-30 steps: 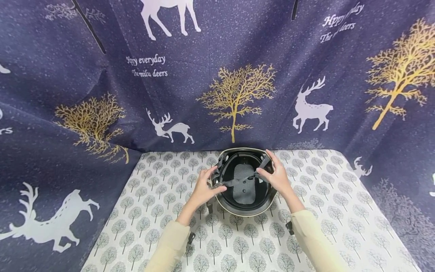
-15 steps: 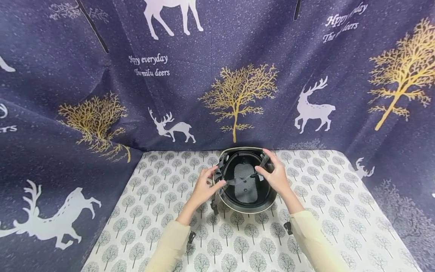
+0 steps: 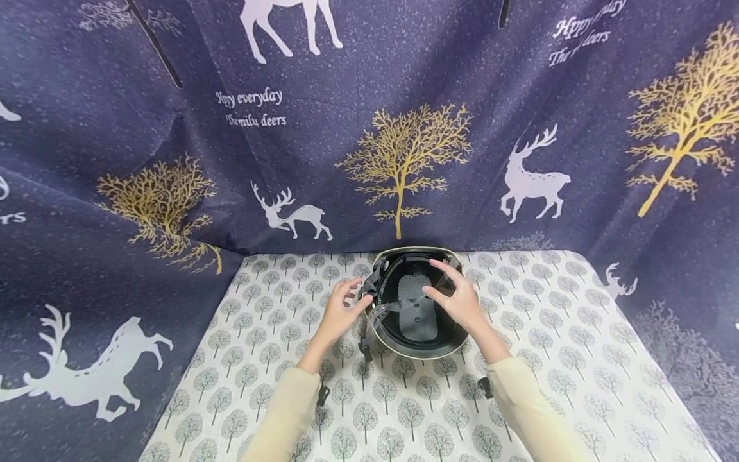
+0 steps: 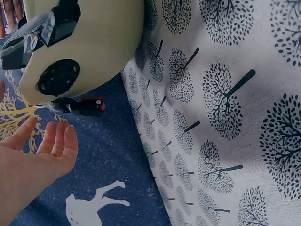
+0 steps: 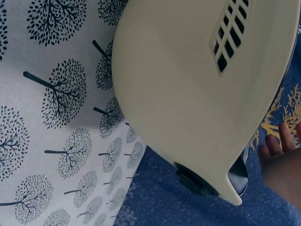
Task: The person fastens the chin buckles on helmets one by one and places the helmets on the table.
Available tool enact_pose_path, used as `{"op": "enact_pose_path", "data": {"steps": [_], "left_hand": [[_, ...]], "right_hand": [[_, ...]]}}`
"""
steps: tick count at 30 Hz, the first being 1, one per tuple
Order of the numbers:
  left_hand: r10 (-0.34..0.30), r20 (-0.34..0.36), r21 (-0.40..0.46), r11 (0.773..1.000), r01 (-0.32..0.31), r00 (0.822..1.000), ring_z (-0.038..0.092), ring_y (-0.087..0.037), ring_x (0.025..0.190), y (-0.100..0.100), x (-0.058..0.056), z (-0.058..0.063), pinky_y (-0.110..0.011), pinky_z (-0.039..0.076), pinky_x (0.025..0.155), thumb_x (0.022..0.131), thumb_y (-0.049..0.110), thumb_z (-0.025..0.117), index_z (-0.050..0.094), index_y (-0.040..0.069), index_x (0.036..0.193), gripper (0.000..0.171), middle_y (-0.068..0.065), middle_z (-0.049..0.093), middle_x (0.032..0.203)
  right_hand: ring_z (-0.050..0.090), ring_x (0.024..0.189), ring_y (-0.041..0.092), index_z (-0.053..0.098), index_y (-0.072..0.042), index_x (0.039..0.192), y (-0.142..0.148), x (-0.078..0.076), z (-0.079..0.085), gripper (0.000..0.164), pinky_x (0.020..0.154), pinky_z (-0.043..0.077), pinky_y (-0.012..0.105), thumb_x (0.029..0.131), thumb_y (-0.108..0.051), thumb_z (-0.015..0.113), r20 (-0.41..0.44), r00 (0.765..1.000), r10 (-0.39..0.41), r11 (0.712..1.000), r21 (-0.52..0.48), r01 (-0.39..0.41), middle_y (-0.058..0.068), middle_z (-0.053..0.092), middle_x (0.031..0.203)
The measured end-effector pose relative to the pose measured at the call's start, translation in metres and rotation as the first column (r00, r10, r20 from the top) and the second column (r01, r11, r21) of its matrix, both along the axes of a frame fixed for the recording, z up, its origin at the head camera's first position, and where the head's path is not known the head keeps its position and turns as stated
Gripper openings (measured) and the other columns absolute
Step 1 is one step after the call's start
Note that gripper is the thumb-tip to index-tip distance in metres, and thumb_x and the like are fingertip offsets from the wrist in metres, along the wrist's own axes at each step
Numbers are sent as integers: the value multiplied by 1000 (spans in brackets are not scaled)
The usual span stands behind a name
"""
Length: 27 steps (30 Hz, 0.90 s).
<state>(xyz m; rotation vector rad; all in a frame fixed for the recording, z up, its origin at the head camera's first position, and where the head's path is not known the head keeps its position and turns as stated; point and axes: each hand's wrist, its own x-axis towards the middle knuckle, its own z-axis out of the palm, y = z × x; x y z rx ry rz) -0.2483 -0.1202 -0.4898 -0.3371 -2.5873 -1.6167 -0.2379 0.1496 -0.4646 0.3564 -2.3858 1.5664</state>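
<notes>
A cream helmet [image 5: 178, 94] lies upside down on the table, its black padded inside [image 3: 417, 311] facing up. Dark grey straps [image 3: 394, 307] cross the opening and gather at the left rim. My left hand [image 3: 339, 313] is beside that rim with fingers loosely bent; the left wrist view shows this hand [image 4: 37, 162] holding nothing, just apart from a red-and-black buckle [image 4: 91, 106]. Over the right part of the opening is my right hand [image 3: 462, 305], thumb and fingers spread with nothing seen between them. Some strap behind it is hidden.
The white tablecloth [image 3: 277, 366] has a grey tree print. A dark blue curtain [image 3: 358, 192] with deer and trees hangs right behind the helmet. A strap end with a black clip [image 3: 365, 350] hangs outside the helmet's left side.
My right hand has left the right rim and moved inward to the left. My left hand has drawn slightly left. The strap between them now lies slacker, toward the left.
</notes>
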Motion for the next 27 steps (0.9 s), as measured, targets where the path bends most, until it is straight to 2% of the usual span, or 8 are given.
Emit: {"op": "enact_pose_path", "data": {"steps": [3, 7, 14, 20, 23, 27], "left_hand": [[8, 7, 11, 1000, -8, 1000, 52, -36, 109, 0, -3, -2, -51, 47, 94, 90, 26, 69, 51, 5, 139, 56, -24, 51, 128], [20, 10, 29, 999, -20, 1000, 53, -36, 108, -1, -7, -6, -49, 47, 94, 90, 22, 69, 53, 5, 138, 53, -25, 51, 128], [28, 2, 42, 999, -28, 1000, 55, -39, 105, -3, -14, -12, -33, 46, 85, 91, 20, 68, 54, 1, 135, 49, -25, 55, 123], [69, -3, 47, 997, -68, 998, 57, -27, 99, -6, -20, -20, -21, 45, 79, 97, 20, 60, 57, 0, 131, 40, -20, 57, 118], [83, 0, 54, 995, -83, 997, 58, -25, 99, -8, -21, -22, -22, 47, 80, 98, 19, 58, 57, 1, 132, 39, -19, 58, 118], [68, 7, 60, 996, -68, 998, 58, -32, 103, -10, -22, -25, -30, 49, 86, 97, 19, 61, 55, 0, 134, 42, -24, 56, 122]], "right_hand": [[41, 139, 37, 53, -8, 138, -4, 1, -1, 57, 115, 32, 56, 85, -15, 74, -1, 1000, 20, 1000, 23, -20, 15, 52, 144], [42, 138, 38, 53, -8, 139, -12, 4, -1, 58, 112, 35, 59, 85, -14, 74, 2, 997, 74, 997, 36, -74, 17, 53, 143], [52, 130, 36, 56, -6, 135, -28, 8, -5, 58, 109, 41, 54, 81, -16, 77, -71, 990, 122, 986, 124, -113, 16, 59, 137], [53, 130, 36, 58, -8, 133, -43, 12, -10, 57, 109, 41, 55, 81, -18, 79, -79, 982, 173, 973, 170, -158, 17, 59, 136], [54, 129, 35, 59, -8, 132, -51, 13, -12, 57, 108, 43, 52, 80, -19, 80, -83, 978, 192, 967, 187, -174, 16, 60, 136], [56, 127, 36, 60, -8, 131, -59, 15, -12, 57, 105, 46, 51, 79, -19, 80, -94, 973, 212, 962, 196, -191, 18, 60, 135]]}}
